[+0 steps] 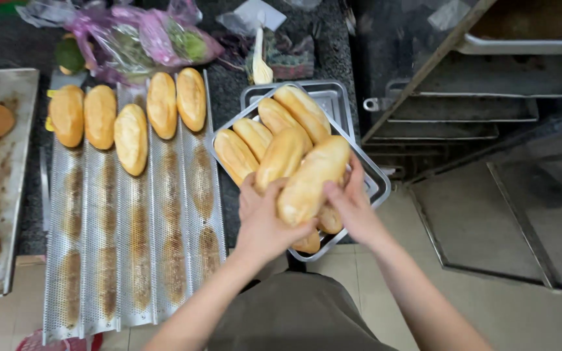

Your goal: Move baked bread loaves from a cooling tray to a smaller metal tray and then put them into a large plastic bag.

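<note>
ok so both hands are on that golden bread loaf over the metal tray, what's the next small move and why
Probably lower the long golden bread loaf onto the pile in the square metal tray and let go. Both the left hand and the right hand hold it just above loaves already stacked there, and five more loaves wait on the perforated metal baking rack.

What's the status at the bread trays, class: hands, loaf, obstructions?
Left hand and right hand both gripping one long loaf. Loaf held above steel tray of stacked loaves. Nothing blocking; perforated tray sits left.
</note>
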